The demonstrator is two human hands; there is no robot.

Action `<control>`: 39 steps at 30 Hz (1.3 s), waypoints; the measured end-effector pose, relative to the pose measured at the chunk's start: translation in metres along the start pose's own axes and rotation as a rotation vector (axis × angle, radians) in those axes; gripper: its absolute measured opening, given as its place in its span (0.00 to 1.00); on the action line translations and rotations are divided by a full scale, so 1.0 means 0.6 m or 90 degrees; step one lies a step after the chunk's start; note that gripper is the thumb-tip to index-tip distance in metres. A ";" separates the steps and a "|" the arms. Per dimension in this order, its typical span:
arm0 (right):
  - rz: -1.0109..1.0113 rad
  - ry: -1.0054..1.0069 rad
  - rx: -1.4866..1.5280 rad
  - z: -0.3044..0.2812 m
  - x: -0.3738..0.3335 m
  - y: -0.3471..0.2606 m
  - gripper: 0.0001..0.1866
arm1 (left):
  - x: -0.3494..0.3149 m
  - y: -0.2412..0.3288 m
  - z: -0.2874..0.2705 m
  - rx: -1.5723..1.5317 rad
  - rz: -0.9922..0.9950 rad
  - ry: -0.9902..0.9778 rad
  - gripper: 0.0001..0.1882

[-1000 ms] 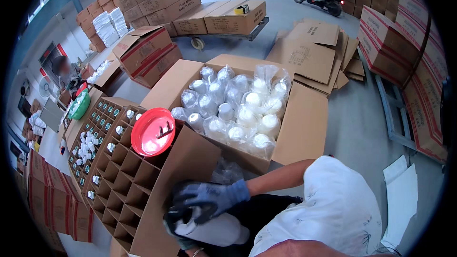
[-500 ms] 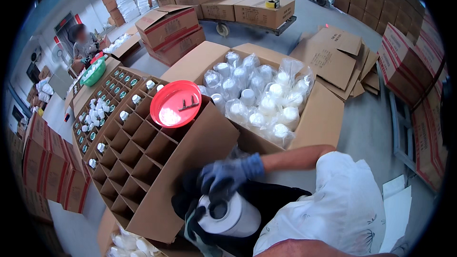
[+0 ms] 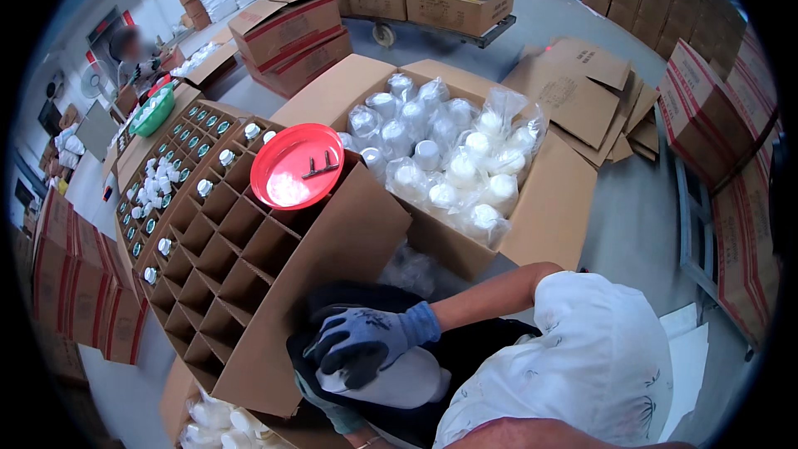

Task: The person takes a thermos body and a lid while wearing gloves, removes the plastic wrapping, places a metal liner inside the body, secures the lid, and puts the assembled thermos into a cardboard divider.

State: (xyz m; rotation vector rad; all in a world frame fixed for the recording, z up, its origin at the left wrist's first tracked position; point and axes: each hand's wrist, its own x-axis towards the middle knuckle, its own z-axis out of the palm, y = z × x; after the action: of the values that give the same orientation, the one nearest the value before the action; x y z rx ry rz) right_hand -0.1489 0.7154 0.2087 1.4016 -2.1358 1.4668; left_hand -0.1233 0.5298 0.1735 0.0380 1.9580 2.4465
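Note:
A white cylindrical container [image 3: 413,381] rests tilted in my lap, against dark trousers. My right hand [image 3: 359,342], in a blue-grey glove with dark fingertips, curls over the container's top and covers it. Whether a small part is under those fingers is hidden. My left hand [image 3: 326,403], gloved in grey-green, is wrapped round the container's near left side, its fingers mostly out of sight. Just beyond stands a carton [image 3: 320,270] with cardboard dividers, and white-capped bottles [image 3: 204,188] sit in some cells. On its corner lies a red dish [image 3: 283,187] holding a few dark metal pieces [image 3: 320,165].
An open carton [image 3: 557,187] of bagged white containers [image 3: 440,150] stands beyond my right arm. Flattened cardboard [image 3: 573,100] lies to its right. Stacked cartons [image 3: 291,37] and a loaded trolley [image 3: 449,17] are behind. At far left a person [image 3: 137,58] sits near a green basket [image 3: 154,108].
My right hand has moved slightly left and down, now covering the container's dark round opening. The container tilts more. A rider in the background has moved farther away.

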 end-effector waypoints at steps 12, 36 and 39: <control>0.003 -0.021 0.145 -0.066 -0.016 0.004 0.12 | -0.033 -0.032 -0.010 0.135 0.170 0.218 0.17; -0.199 0.064 -0.124 0.000 0.147 0.094 0.37 | 0.043 0.096 0.008 -0.500 0.006 -0.207 0.36; -0.097 0.023 -0.042 0.012 0.173 0.097 0.31 | 0.043 0.026 -0.029 -0.450 -0.039 0.064 0.32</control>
State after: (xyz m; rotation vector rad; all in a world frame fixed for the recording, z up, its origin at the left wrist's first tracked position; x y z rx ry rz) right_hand -0.2471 0.6521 0.2321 1.4666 -1.9880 1.3439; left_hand -0.1495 0.5103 0.1852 -0.1471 0.9923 2.9760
